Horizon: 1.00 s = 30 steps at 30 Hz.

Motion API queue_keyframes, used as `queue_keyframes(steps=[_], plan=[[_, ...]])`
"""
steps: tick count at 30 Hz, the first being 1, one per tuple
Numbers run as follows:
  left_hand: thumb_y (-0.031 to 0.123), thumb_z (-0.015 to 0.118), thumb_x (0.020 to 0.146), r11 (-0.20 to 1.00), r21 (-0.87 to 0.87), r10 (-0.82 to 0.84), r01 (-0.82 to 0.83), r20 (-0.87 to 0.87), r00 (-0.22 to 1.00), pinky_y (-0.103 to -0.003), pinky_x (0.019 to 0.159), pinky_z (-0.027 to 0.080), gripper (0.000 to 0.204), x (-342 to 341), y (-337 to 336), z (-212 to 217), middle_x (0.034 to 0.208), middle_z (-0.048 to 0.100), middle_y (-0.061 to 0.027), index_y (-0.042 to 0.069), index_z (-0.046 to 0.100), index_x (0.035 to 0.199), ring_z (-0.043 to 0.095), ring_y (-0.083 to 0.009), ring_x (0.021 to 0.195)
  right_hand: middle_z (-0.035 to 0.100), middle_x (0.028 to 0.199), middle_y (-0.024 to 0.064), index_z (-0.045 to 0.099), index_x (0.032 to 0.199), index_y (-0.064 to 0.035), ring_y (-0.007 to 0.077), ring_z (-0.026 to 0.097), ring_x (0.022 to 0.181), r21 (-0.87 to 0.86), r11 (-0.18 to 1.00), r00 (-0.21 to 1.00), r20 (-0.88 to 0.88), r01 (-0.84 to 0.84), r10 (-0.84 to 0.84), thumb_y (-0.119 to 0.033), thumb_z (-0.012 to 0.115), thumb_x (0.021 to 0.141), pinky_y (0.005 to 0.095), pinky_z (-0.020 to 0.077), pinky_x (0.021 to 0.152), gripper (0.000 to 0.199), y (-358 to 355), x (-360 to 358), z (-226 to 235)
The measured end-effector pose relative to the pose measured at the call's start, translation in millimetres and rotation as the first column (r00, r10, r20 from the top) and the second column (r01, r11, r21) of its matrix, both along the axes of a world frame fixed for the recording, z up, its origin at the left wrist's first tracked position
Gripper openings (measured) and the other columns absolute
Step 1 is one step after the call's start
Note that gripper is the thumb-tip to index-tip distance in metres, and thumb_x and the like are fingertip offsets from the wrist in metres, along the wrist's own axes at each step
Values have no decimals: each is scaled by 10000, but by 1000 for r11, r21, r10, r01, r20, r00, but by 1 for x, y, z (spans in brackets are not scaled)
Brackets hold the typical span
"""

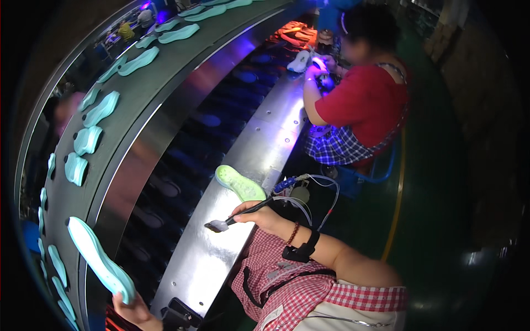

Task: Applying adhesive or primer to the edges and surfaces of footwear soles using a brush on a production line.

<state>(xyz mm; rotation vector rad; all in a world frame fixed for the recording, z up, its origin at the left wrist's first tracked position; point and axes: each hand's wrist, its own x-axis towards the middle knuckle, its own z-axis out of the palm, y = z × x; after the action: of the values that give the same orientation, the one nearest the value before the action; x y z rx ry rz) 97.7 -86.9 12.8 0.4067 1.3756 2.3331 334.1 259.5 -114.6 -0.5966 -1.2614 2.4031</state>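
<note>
Holding a long pale turquoise shoe sole [101, 259] in my left hand [132, 310], I grip it at its lower end, at the bottom left of the frame; my fingers are closed around that end, and the sole rises up and to the left over the edge of the dark conveyor belt [124, 105]. My right hand [264, 216], a little below the centre of the frame, is clenched around the dark handle of a small brush [234, 217]. The brush points to the left, and its pale bristles touch the shiny metal bench [221, 259] that runs from the lower middle toward the upper right. A thin hose [320, 190] goes from the back end of the brush to the right. Just above the brush, near the centre, a light green sole [239, 183] lies on the same metal bench, apart from my hand. On the belt at the left and upper left, many other turquoise soles [88, 139] lie in a curved row. I wear a red checked apron [309, 292] at the lower centre. In the upper right, another person in a red shirt [367, 102] sits at the bench, and their hands [320, 69] are at a white piece under violet light; I cannot tell how they hold it.
</note>
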Motion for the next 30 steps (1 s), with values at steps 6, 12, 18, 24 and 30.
queue_keyframes(steps=[6,12,18,24,30], plan=[[477,458,832,791,484,-559,374,325,763,-489,942,361,721,94,45,-78,1260,435,-214,18,247,1347,524,-362,1013,626,883,90,611,927,34,138,569,830,-114,990,994,-68,81,-89,13,598,767,245,436,768,162,10,13,-5],[671,331,802,886,462,-323,-37,674,664,-538,925,362,786,140,105,-125,1210,496,-180,58,369,1293,512,-369,1038,634,895,108,606,930,40,157,595,830,-87,965,961,-148,-247,233,25,596,760,265,460,793,171,-23,-10,32],[704,140,804,903,418,-230,-104,672,704,-597,872,378,795,159,129,-126,1105,536,-202,101,430,1233,529,-398,977,637,879,92,618,919,34,128,592,810,-40,933,933,-64,-358,355,0,630,748,238,464,767,175,-45,-49,18],[637,131,842,894,427,-192,-136,639,745,-540,848,421,736,168,134,-123,1024,568,-187,78,441,1207,566,-341,913,638,891,92,630,912,27,132,590,822,167,904,919,49,-393,390,-64,655,747,236,460,762,190,-56,-72,29],[602,161,878,914,338,-17,-224,583,813,-374,1000,318,665,168,140,-119,1264,411,-86,123,344,1301,408,-246,1167,619,790,103,677,869,-55,167,575,764,783,552,914,49,-286,403,-117,679,701,268,451,687,179,-82,-65,57]])
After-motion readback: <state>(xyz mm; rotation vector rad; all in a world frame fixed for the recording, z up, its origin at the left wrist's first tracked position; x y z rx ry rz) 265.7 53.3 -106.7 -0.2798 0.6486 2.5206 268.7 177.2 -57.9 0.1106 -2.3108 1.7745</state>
